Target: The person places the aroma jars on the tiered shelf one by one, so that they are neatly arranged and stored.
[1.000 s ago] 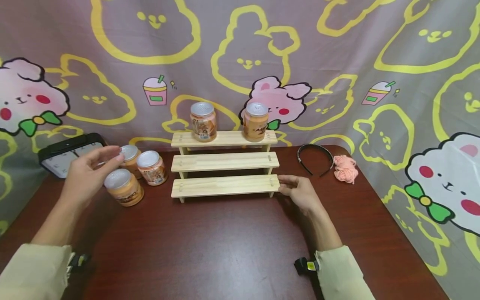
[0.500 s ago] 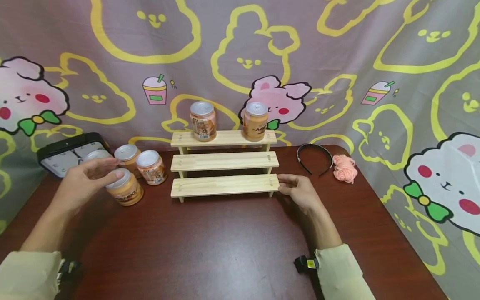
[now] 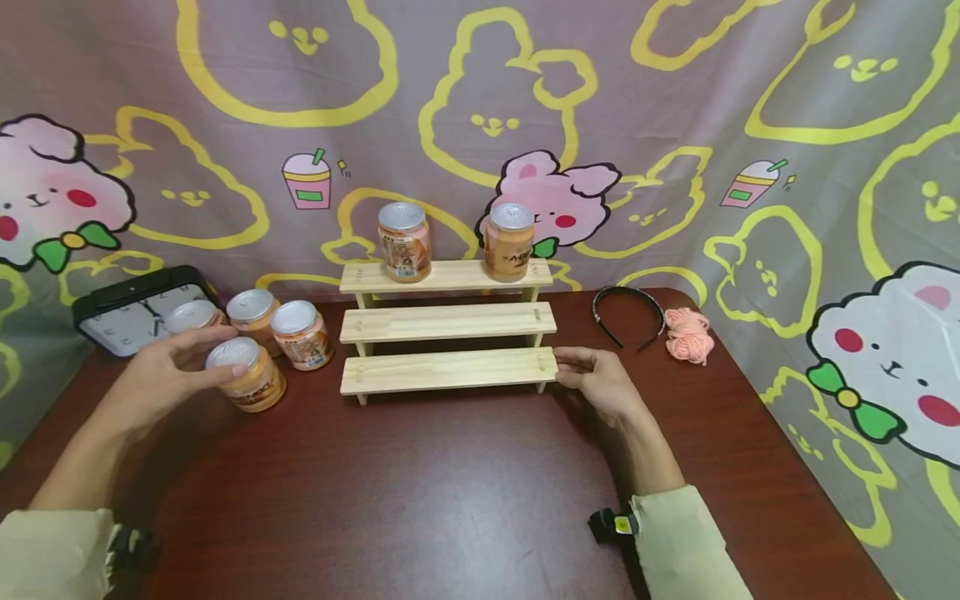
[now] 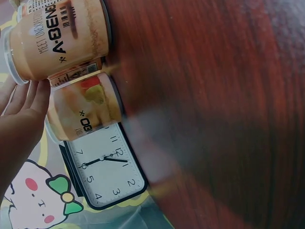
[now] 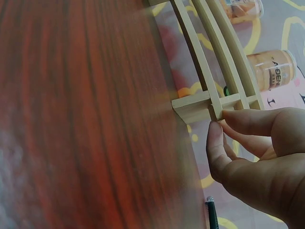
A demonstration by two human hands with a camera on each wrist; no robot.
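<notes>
My left hand (image 3: 161, 371) is at the front jar (image 3: 258, 385), an orange-labelled jar with a silver lid. Its thumb lies across the near side of the lid and the fingers are behind; in the left wrist view the fingertips meet the lid edge of the jar (image 4: 62, 40). Three similar jars stand close behind it, one of them a jar (image 3: 302, 337) nearer the rack. With thumb and fingers my right hand (image 3: 600, 385) pinches the right end of the lowest step of a three-step wooden rack (image 3: 450, 372), also visible as the rack (image 5: 214, 102) in the right wrist view.
Two jars, a left jar (image 3: 405, 243) and a right jar (image 3: 510, 243), stand on the top step. A clock (image 3: 131, 321) is behind the left jars. Right of the rack lie a black headband (image 3: 662, 312) and pink yarn (image 3: 688, 336). A patterned curtain hangs behind the brown table (image 3: 420, 500).
My left hand has come down and left from above the jars to the front jar, uncovering the jar by the clock. The right hand stays at the rack's end.
</notes>
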